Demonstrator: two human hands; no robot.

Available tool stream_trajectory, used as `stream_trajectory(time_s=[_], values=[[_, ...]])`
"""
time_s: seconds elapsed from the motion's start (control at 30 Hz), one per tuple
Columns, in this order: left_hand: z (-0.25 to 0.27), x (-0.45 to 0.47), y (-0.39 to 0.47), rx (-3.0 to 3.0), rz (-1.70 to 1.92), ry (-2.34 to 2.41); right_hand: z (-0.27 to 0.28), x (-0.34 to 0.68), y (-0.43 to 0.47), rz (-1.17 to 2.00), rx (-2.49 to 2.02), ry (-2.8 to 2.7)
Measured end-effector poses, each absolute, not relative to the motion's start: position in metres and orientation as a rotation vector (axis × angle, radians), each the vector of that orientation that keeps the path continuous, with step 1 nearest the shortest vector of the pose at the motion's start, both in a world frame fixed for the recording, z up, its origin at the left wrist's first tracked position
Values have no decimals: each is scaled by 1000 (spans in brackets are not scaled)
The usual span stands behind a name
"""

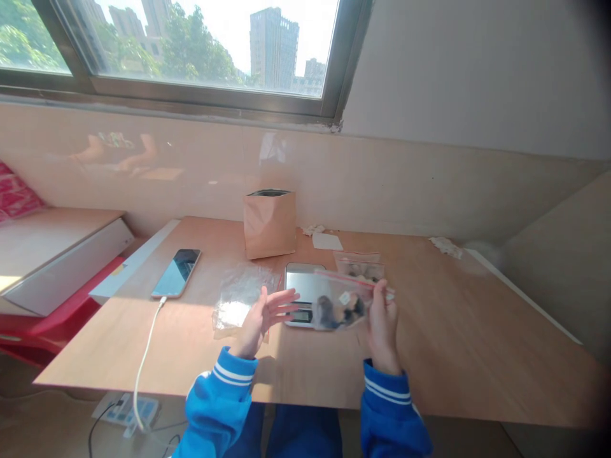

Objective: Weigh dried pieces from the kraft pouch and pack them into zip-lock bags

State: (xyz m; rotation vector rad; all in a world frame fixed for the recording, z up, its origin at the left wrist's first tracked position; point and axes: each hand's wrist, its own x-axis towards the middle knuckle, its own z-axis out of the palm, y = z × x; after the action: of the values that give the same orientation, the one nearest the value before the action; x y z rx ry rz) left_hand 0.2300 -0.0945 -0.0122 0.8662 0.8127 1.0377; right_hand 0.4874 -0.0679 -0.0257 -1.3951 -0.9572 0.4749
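Note:
My right hand (384, 324) grips one end of a clear zip bag (341, 305) with a red seal line. Dark and tan dried pieces and a small white packet lie inside the bag. It hangs over the right part of a kitchen scale (298, 280), whose small display shows at the front. To the left of the scale my left hand (265, 317) is open with fingers apart, holding nothing. Under and behind it lie flat clear plastic bags (238, 292). Another filled zip bag (360, 266) rests on the table behind my right hand.
A brown paper pouch (270, 226), open at the top, stands near the wall. A phone (176, 273) with a white charging cable (147, 350) lies at left. White paper (327, 241) and crumpled tissue (446, 247) sit toward the back. A power strip (126, 409) is on the floor.

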Motion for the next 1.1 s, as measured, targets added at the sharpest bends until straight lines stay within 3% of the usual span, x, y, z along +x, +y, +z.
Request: stream_trajectory(time_s=[0.1,0.23,0.33,0.5,0.67,0.97,1.1], values=[[-16,213,-93,940,1104,944,-14,550,-30,456,-1570,-846],[-21,191,-84,1077,1199,1129,-24,583,-14,-49,-1977,-842],[-25,175,-59,1260,1413,1413,-49,561,-39,-336,-1915,-922],[-39,150,16,1439,1449,1791,-99,520,-90,-136,-1692,-1716],[-63,146,83,1445,1334,1704,-117,527,-104,-64,-1855,-1756],[-89,142,79,1576,1301,1624,-42,471,-65,252,-1419,-1710],[-89,137,72,1612,1319,1605,-34,448,-47,228,-1376,-1915]])
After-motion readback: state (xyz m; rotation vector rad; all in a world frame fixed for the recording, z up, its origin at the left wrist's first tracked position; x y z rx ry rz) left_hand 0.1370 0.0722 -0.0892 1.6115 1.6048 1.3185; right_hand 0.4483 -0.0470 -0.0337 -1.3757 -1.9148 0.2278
